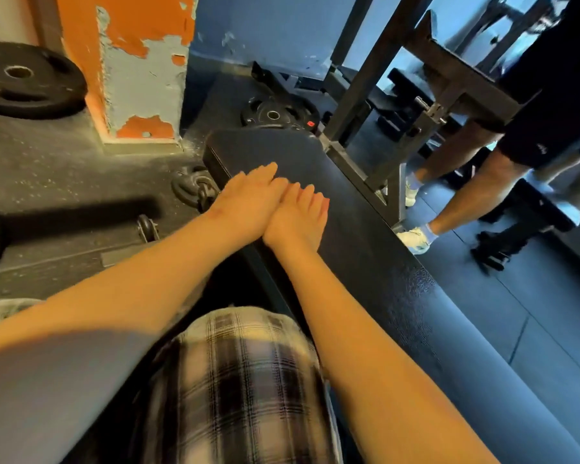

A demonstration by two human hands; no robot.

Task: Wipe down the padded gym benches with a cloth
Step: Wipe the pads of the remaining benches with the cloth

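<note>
Rubber gym floor (533, 296), dark, speckled at left. The black padded bench (365, 249) runs from the lower right of the view up to its far end at centre; its textured top is bare along the right edge. Steel rack frame (395, 105) stands just beside the bench's far right corner. Pillar (141, 61) with peeling orange paint stands beyond the far left corner. A second person's legs (456, 195), black shorts and white shoes, stand off the right edge, apart from the bench. Your plaid garment (248, 380) is at the near end. Weight plates: large one (24, 82) far left, one (278, 113) past the far end, small one (190, 189) by the left edge. Your left hand (248, 199) and right hand (298, 217) lie flat on the pad near its left edge, side by side and touching, fingers straight, gripping nothing.
</note>
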